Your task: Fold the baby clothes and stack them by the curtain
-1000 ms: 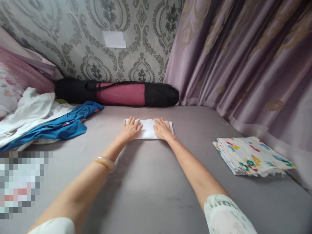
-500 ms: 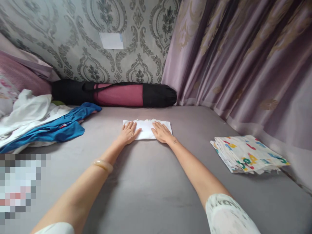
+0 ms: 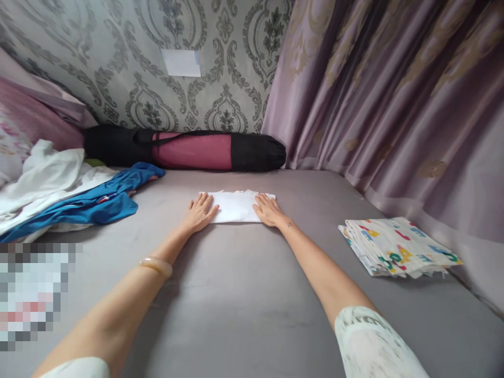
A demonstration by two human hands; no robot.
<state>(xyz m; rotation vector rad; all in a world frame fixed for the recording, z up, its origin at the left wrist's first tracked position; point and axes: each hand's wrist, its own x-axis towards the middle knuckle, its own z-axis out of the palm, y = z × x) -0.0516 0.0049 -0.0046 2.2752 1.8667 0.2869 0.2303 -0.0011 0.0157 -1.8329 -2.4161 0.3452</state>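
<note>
A white folded cloth point(image 3: 235, 207) lies flat on the grey bed sheet point(image 3: 236, 294), its long side across my view. Its far edge looks uneven and frilled. My left hand point(image 3: 200, 212) rests palm down on the left end of the cloth, fingers stretched out and thumb apart. On the right end lies my right hand point(image 3: 269, 209), also flat with its fingers extended. Both hands press on the cloth without gripping it. What is under the palms is hidden.
On the right is a stack of folded cloths point(image 3: 405, 244) with colourful letters. A heap of white clothes point(image 3: 51, 168) and a blue garment point(image 3: 106, 202) lies at left. Behind, a black and maroon long bag point(image 3: 192, 151) lies along the wall beside the purple curtain point(image 3: 334, 94).
My hands have slid apart towards the two ends of the white cloth, the left hand leftward and the right hand slightly rightward. More of the cloth's middle shows now.
</note>
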